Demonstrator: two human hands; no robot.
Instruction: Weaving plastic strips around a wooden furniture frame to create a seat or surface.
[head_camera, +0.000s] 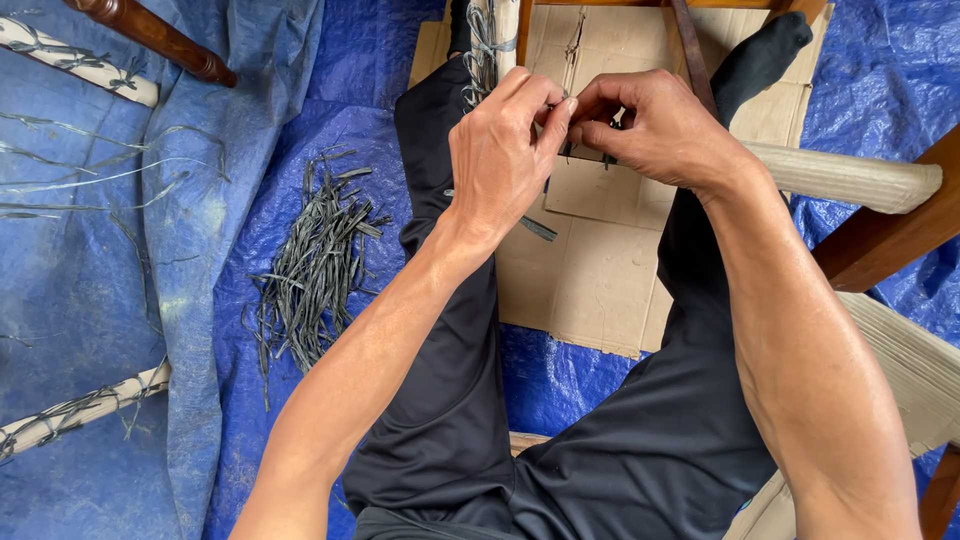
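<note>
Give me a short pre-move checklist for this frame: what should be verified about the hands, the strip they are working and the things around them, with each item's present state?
1. Both hands meet at the work: ok, left hand and right hand touch fingertip to fingertip.
2. Dark strip pinched firmly: cannot tell, the fingers hide the grip.
3. Wrapped pole close to the left hand: ok, just above it.
4. Spare strips within reach: ok, pile of dark strips lies on the blue tarp beside the left leg.
5. Cardboard lies under the work: ok.
</note>
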